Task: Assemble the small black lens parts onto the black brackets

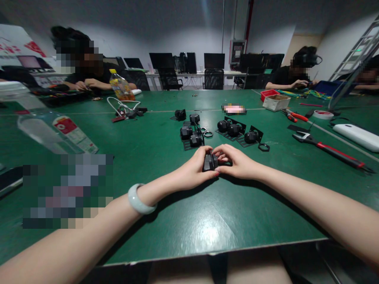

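Note:
Between both hands, just above or on the table, is a black cable gland (209, 162) on a black plate. My left hand (197, 169) wraps its fingers and thumb around the left side. From the right, my right hand (237, 161) pinches the other end with curled fingers; part of the gland is hidden behind them. Beyond my left hand sit black brackets with cable glands (195, 140), with metal-looking rings (208, 133) beside them. More bracketed cable glands (235, 129) lie beyond my right hand, near a loose black hex nut (263, 147).
On the right lie an adjustable wrench (334, 152), red-handled pliers (297, 115), a white power bank-like box (357, 136) and small bins (276, 102). On the left are a large clear bottle (56, 126) and a white cable (124, 103). Other people work across the table.

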{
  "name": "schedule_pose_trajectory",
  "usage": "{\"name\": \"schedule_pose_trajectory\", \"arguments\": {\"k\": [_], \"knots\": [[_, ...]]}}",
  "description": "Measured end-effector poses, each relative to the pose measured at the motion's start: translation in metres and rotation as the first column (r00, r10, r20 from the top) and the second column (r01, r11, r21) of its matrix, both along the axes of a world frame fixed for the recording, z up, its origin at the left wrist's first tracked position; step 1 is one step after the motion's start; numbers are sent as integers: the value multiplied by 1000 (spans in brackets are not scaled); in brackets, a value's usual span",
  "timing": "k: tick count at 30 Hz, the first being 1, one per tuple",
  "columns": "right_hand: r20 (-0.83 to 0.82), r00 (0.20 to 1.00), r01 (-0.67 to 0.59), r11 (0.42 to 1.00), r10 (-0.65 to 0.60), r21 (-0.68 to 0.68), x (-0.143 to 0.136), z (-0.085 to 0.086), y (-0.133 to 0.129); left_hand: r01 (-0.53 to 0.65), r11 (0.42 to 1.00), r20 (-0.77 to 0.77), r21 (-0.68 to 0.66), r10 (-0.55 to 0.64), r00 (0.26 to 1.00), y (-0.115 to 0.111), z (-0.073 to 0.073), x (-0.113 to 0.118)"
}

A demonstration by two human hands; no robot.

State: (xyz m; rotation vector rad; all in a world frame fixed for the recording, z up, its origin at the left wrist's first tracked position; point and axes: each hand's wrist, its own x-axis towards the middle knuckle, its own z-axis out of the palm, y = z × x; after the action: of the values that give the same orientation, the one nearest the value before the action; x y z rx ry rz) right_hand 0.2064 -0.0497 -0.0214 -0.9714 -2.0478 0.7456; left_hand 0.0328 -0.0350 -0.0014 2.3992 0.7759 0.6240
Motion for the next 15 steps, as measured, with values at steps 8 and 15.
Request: {"name": "schedule_pose_trajectory", "arguments": {"k": [8, 15], "knots": [[29, 999, 14, 1000, -14, -3, 1, -1, 2, -21, 1000, -20, 0, 21, 1000, 0, -2, -1], [115, 991, 61, 998, -64, 28, 2, 1, 2, -25, 1000, -55, 10, 25, 998, 1, -2, -1]]}}
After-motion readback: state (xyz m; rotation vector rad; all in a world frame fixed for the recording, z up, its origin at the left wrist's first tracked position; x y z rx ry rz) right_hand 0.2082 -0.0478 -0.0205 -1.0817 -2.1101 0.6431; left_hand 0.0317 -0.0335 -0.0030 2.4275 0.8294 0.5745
